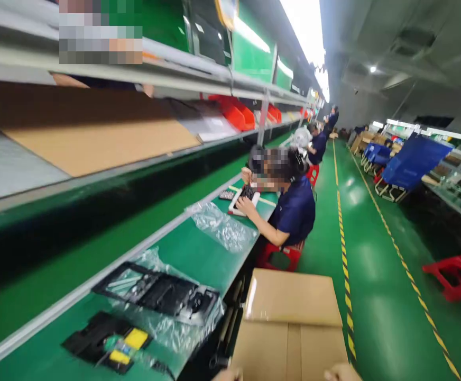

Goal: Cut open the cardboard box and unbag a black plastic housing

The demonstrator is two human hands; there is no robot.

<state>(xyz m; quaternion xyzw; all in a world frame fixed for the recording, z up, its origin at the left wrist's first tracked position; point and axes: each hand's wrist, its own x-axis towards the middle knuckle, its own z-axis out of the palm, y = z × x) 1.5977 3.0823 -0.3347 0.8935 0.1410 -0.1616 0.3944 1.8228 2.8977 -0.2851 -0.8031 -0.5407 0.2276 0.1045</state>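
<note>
The cardboard box [292, 325] sits right in front of you at the bottom of the view, beside the near edge of the green surface [199, 254], its top flaps folded shut. Your left hand [227, 375] and your right hand [342, 372] show only as slivers at the lower edge, each at a near corner of the box; so little of them is in sight that you cannot tell whether the fingers are curled or spread, or whether they grip the box. On the surface to your left lies a black part in a clear plastic bag [163, 293], and nearer you a black tray holding yellow pieces [109, 341]. Further along lies a crumpled empty plastic bag [222, 227]. Beyond it a co-worker in a dark blue shirt [294, 211] sits on a red stool [280, 256], both hands on a white and black piece [244, 198]. Another red stool [454, 275] stands on the green floor to your right, well apart from the box.
</note>
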